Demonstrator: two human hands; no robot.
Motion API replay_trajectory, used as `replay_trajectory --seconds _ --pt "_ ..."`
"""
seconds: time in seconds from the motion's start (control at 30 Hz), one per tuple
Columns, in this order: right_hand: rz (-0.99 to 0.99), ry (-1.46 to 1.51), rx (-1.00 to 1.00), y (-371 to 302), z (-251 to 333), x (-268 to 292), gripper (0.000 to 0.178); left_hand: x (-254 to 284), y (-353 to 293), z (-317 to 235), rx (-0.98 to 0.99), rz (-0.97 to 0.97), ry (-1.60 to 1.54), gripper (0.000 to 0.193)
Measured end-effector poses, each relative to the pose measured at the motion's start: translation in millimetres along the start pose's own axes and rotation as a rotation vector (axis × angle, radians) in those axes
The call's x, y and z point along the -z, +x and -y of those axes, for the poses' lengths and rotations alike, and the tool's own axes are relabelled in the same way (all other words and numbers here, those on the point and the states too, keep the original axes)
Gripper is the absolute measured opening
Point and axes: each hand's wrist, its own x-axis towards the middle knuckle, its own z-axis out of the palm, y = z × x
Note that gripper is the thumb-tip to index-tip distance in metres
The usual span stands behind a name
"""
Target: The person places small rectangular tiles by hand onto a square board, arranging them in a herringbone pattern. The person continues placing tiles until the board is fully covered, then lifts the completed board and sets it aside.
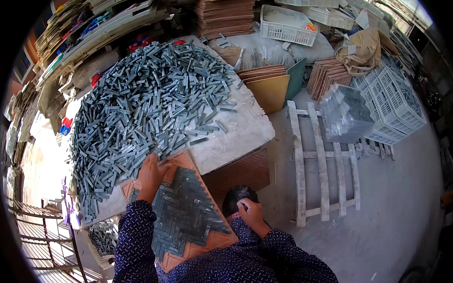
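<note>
Sleeves (135, 238) nearest. Head view: tray (221, 241) of tiles (185, 210) overlaps counter's (237, 137) near edge. Left grip (150, 179) at tray's top edge, right grip (252, 214) curled by dark round thing (238, 194); can't tell if either holds anything.

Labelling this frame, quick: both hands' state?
Left hand: fingers bent, by the orange board; any hold can't be told.
Right hand: fingers curled; any hold can't be told.

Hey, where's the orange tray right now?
In the head view, the orange tray is just left of centre, low down, below the tile pile, with the left hand at its upper edge.
</note>
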Motion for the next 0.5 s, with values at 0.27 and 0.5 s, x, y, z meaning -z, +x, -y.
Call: replay_trajectory --seconds 0.27,0.5 --pt "-0.035 0.115 0.067 -3.2 -11.1 -4.4 0.015 -62.7 22.2 55.2 0.121 -0.037 0.288 0.056" --pt "-0.025 0.105 0.036 -7.0 -10.3 -12.9 0.015 -80.5 31.4 97.0 0.02 -0.117 0.302 0.053"
